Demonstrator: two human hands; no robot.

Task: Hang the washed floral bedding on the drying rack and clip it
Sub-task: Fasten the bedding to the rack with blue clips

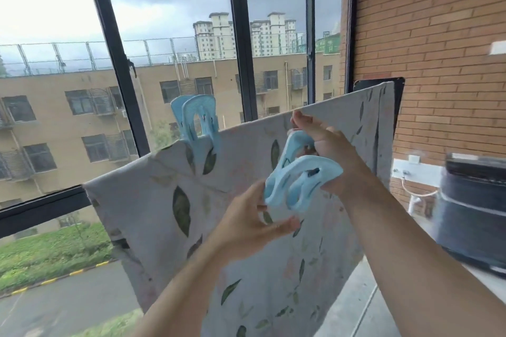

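Note:
The floral bedding (153,208), pale with green leaves, hangs over a rail that slopes up to the right. One large light-blue clip (198,123) stands clamped on its top edge at the left. My right hand (328,150) grips loose light-blue clips (298,183) in front of the cloth, just below the top edge. My left hand (246,224) is under them, its fingertips touching the lowest clip's end. The rail itself is hidden by the cloth.
Dark-framed windows (241,35) stand right behind the bedding. A brick wall (438,49) closes the right side. A dark washing machine (473,208) sits low at the right, with a white hose and tap (410,191) beside it.

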